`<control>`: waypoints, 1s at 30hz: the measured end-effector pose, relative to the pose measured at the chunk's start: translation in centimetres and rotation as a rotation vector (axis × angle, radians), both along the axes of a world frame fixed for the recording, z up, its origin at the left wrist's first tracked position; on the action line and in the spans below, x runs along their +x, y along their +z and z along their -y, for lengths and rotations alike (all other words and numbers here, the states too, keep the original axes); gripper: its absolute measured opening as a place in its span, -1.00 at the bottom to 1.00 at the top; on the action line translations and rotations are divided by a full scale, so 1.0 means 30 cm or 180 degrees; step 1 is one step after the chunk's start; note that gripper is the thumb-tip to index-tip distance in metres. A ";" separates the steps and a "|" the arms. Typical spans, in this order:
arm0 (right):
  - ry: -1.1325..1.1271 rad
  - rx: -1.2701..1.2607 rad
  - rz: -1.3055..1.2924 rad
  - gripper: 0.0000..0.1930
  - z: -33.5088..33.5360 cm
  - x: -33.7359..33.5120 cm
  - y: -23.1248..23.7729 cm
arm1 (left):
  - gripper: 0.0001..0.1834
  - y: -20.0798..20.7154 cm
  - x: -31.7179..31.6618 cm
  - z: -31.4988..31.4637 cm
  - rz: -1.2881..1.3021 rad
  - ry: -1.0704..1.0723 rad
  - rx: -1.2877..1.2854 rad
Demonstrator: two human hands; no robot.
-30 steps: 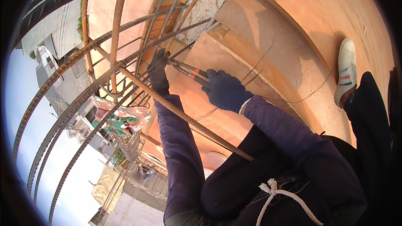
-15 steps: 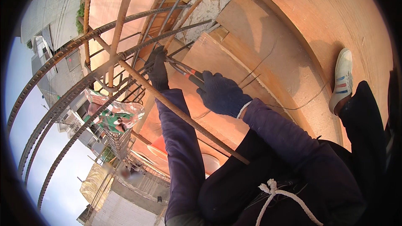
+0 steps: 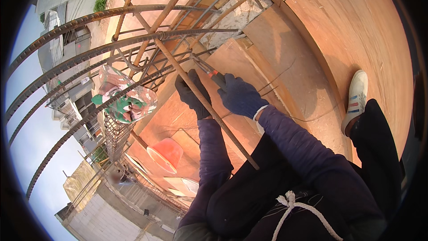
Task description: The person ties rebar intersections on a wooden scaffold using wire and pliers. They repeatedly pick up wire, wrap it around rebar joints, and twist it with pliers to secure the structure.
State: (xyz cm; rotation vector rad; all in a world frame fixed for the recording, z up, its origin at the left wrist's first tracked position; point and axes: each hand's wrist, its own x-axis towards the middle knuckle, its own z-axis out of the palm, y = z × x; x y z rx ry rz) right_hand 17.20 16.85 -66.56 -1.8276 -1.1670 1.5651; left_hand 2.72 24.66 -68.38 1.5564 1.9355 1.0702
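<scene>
My right hand (image 3: 243, 96), in a dark blue knitted glove with a white cuff, grips a pair of pincers (image 3: 204, 66) with red and dark handles. Their jaws reach the thin steel bars at the crossing of the rebar cage (image 3: 196, 32). Beside the pincers, my left hand (image 3: 194, 93) wears a dark glove and has its fingers curled; what they hold, if anything, is hidden. A rusty rebar (image 3: 200, 96) slants across in front of that hand and down toward my knee.
A camouflage cloth (image 3: 129, 102) hangs on the bars at left. An orange-red bucket (image 3: 167, 154) lies tipped on the plywood (image 3: 169, 118) below. Loose wire (image 3: 307, 119) trails over the boards near my white shoe (image 3: 357, 96). Another person (image 3: 119, 178) is far off at lower left.
My left hand has drawn back from the bar crossing toward me. My right hand keeps the pincers at the bars. The view has shifted, and more of the bucket shows.
</scene>
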 end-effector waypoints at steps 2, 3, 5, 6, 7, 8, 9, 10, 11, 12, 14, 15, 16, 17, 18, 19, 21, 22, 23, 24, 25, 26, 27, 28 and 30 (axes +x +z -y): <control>-0.0001 0.0057 0.0063 -0.54 -0.002 0.006 -0.014 | -0.66 -0.002 0.010 0.046 -0.0085 -0.0332 0.0013; 0.0062 0.0073 0.0070 -0.53 -0.002 0.013 -0.020 | -0.68 -0.003 0.006 0.043 0.0297 -0.0261 0.0010; 0.0195 0.0159 0.0089 -0.53 -0.010 0.029 -0.027 | -0.71 0.001 -0.017 -0.008 0.1026 -0.0051 -0.0057; 0.0225 0.0109 0.0059 -0.54 -0.012 0.037 -0.025 | -0.74 0.015 -0.040 -0.027 0.0744 0.0052 0.0009; 0.0258 0.0068 0.0035 -0.54 -0.013 0.044 -0.023 | -0.73 0.024 -0.062 -0.062 0.0764 -0.0100 0.0081; 0.0264 0.0059 0.0030 -0.54 -0.015 0.051 -0.021 | -0.73 0.030 -0.085 -0.114 0.0784 -0.0250 0.0155; 0.0260 0.0024 0.0000 -0.55 -0.017 0.053 -0.016 | -0.72 0.037 -0.110 -0.169 0.0751 -0.0484 0.0270; 0.0224 0.0012 -0.0018 -0.55 -0.018 0.055 -0.013 | -0.74 0.041 -0.134 -0.233 0.0355 -0.0667 0.0139; 0.0196 -0.0022 -0.0047 -0.56 -0.019 0.055 -0.010 | -0.75 0.045 -0.162 -0.303 -0.0100 -0.0917 0.0028; 0.0208 -0.0016 -0.0043 -0.56 -0.020 0.054 -0.007 | -0.75 0.045 -0.188 -0.367 -0.0571 -0.1162 -0.0056; 0.0205 -0.0001 -0.0017 -0.57 -0.022 0.051 -0.006 | -0.75 0.029 -0.227 -0.499 -0.1498 -0.1558 -0.0344; 0.0210 0.0026 -0.0033 -0.57 -0.022 0.050 -0.006 | -0.76 0.016 -0.242 -0.555 -0.1850 -0.1730 -0.0460; 0.0212 0.0037 -0.0052 -0.57 -0.021 0.048 -0.006 | -0.76 0.001 -0.258 -0.599 -0.2147 -0.1877 -0.0571; 0.0214 0.0045 -0.0047 -0.57 -0.019 0.047 -0.005 | -0.76 -0.014 -0.268 -0.644 -0.2390 -0.2007 -0.0659; 0.0208 0.0042 -0.0032 -0.56 -0.018 0.047 -0.005 | -0.76 -0.031 -0.274 -0.684 -0.2614 -0.2125 -0.0731; 0.0195 0.0027 -0.0005 -0.56 -0.015 0.045 -0.001 | -0.76 -0.044 -0.279 -0.717 -0.2777 -0.2213 -0.0764; 0.0171 -0.0028 0.0016 -0.56 -0.011 0.039 0.008 | -0.77 -0.067 -0.286 -0.773 -0.3060 -0.2379 -0.0846; 0.0170 -0.0077 -0.0004 -0.57 -0.007 0.034 0.016 | -0.77 -0.079 -0.286 -0.797 -0.3177 -0.2445 -0.0874; 0.0134 -0.0097 -0.0010 -0.57 -0.012 0.030 0.020 | -0.77 -0.089 -0.284 -0.823 -0.3243 -0.2522 -0.0888; 0.0079 -0.0054 0.0022 -0.53 -0.020 0.024 0.023 | -0.77 -0.098 -0.284 -0.845 -0.3359 -0.2593 -0.0917; 0.0020 -0.0015 0.0032 -0.48 -0.024 0.017 0.027 | -0.77 -0.107 -0.286 -0.863 -0.3430 -0.2655 -0.0933; 0.0034 -0.0098 0.0053 -0.43 -0.036 0.010 0.030 | -0.78 -0.114 -0.287 -0.880 -0.3484 -0.2691 -0.0939; -0.0006 -0.0023 0.0034 -0.43 -0.046 0.004 0.031 | -0.78 -0.119 -0.290 -0.892 -0.3537 -0.2732 -0.0945; 0.0030 -0.0077 0.0015 -0.43 -0.056 0.000 0.029 | -0.78 -0.124 -0.291 -0.902 -0.3580 -0.2768 -0.0946; 0.0062 -0.0171 -0.0085 -0.44 -0.058 -0.008 0.033 | -0.78 -0.125 -0.297 -0.904 -0.3602 -0.2799 -0.0977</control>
